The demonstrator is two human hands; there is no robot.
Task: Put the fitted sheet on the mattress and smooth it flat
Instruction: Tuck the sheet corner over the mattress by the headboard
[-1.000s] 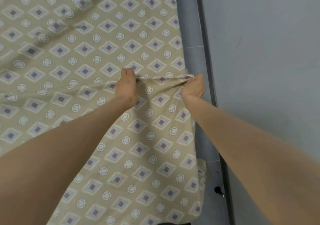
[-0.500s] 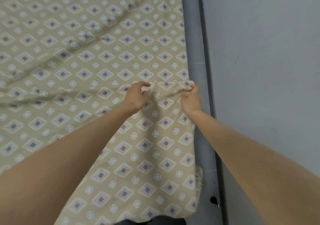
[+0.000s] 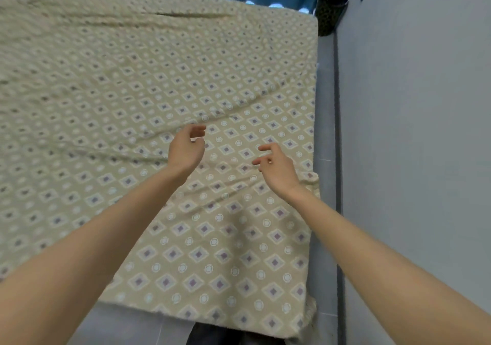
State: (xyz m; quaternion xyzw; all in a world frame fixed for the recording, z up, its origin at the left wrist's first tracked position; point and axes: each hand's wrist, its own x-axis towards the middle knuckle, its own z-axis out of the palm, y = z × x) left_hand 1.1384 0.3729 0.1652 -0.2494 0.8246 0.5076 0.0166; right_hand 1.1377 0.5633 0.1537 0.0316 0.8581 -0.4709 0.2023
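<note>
My left hand (image 3: pixel 186 150) and right hand (image 3: pixel 279 170) hang above the sheet (image 3: pixel 132 73), fingers loosely curled, holding nothing. Main crease (image 3: pixel 239 106) slants just beyond; left hand is nearer it.

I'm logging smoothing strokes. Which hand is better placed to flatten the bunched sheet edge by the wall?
Probably the right hand: it hovers open beside the bunched edge. The left hand, also open, is farther in over the sheet.

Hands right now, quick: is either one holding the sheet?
Left hand: open, fingers loosely curled, holding nothing.
Right hand: open, fingers loosely curled, not gripping the sheet.
</note>
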